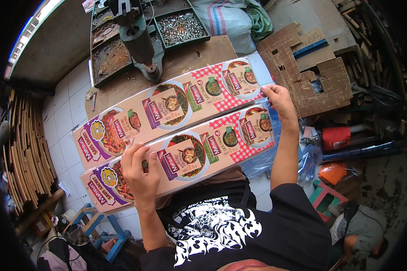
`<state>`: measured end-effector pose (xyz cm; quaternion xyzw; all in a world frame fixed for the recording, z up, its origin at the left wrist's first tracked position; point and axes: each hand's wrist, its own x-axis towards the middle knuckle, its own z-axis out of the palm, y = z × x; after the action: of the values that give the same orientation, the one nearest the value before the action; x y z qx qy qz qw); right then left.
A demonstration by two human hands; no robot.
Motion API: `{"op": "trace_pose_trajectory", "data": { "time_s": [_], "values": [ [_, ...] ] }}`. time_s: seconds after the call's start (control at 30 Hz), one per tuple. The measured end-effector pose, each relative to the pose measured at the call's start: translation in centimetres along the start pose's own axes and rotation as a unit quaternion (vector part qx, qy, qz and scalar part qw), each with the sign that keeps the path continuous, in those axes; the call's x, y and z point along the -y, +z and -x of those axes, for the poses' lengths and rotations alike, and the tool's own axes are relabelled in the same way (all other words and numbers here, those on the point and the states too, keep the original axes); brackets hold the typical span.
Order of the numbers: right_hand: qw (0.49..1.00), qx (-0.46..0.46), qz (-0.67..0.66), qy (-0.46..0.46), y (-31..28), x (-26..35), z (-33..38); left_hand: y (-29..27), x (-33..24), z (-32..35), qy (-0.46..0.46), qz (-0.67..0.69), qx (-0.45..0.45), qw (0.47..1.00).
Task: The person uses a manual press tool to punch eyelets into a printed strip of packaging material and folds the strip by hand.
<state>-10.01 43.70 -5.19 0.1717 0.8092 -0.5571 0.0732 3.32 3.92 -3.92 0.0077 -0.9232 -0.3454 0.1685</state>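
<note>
- My right hand (pixel 280 103) had the right end of the upper strip (pixel 169 107), thumb and fingers drawn together at its corner, with hardly any gap between them.
- My left hand (pixel 139 170) lay over the left part of the lower strip (pixel 185 156), fingers bent and side by side, the thumb a little apart; I could not tell whether any finger went underneath to pinch it.
- Both strips were long, glossy and peach-coloured, printed with plates of food and a red-and-white check towards the right end.
- They slanted up to the right in front of me, one just beside the other, the lower one nearer my black shirt (pixel 217 226).
- The upper strip lay partly across the front of the wooden table (pixel 215 48), just in front of the dark metal press (pixel 140 47).
- Behind it, beside the press, stood a tray of small shiny metal pieces (pixel 178 29); another tray to the left held brownish bits (pixel 109 56).
- Off to my right lay a brown board with cut-outs (pixel 303 67).
- Down at the lower right, another person (pixel 366 230) was bent low near a red-and-green stool (pixel 325 198).
</note>
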Motion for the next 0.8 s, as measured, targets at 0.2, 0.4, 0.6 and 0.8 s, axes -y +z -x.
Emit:
{"op": "trace_pose_trajectory", "data": {
  "time_s": [0.2,0.4,0.6,0.8],
  "values": [
    [0.999,0.031,-0.029,-0.001,-0.3,-0.7,-0.9,-0.1,0.1,-0.1,0.006,0.002,-0.004,1.000],
    [0.997,0.059,-0.048,-0.011,0.2,-0.3,-0.9,-0.2,0.2,-0.1,0.014,-0.002,-0.012,1.000],
    [0.995,0.069,-0.064,-0.027,0.3,0.9,-1.4,-0.4,0.0,-0.3,0.014,0.010,-0.013,1.000],
    [0.990,0.126,-0.041,-0.040,0.4,2.5,-2.2,-0.3,0.3,-0.3,0.024,0.016,-0.023,0.999]
  ]
}}
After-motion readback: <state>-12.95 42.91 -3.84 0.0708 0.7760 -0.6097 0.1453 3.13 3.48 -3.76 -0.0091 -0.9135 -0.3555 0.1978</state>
